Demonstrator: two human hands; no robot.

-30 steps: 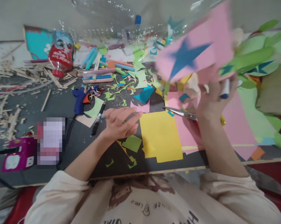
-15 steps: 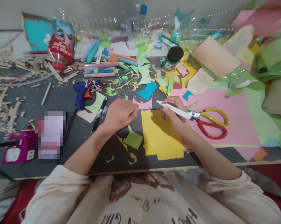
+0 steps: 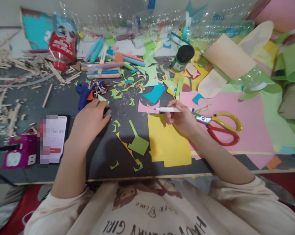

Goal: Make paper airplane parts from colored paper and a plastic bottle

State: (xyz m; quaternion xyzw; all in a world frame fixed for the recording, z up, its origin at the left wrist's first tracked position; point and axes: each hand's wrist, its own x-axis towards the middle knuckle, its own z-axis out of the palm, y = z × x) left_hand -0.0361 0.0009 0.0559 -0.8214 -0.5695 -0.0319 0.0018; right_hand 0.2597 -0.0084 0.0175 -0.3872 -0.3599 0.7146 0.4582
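My right hand (image 3: pixel 180 116) is closed around a white marker (image 3: pixel 162 109), held almost level with its thin dark tip pointing left. It hovers over the upper edge of a yellow paper sheet (image 3: pixel 170 140). My left hand (image 3: pixel 92 122) rests palm down on the dark table, thumb apart from the fingers. It lies over the spot of a black pen, mostly hidden; a grey bit (image 3: pixel 107 113) shows by the thumb. A blue glue gun (image 3: pixel 82 96) is just beyond it. Scissors (image 3: pixel 223 125) with yellow and red handles lie right of my right hand on pink paper (image 3: pixel 252 130).
A phone (image 3: pixel 56 140) and a purple box (image 3: pixel 20 151) sit at left. Wood sticks (image 3: pixel 12 117) are scattered behind them. Farther back are a red-labelled bottle (image 3: pixel 62 44), several markers (image 3: pixel 103 65) and a black-lidded jar (image 3: pixel 184 57). Green paper scraps (image 3: pixel 139 145) lie between my hands.
My left hand has moved left, from beside the yellow sheet to the black pen by the glue gun. The marker in my right hand has turned from slanted to nearly level.
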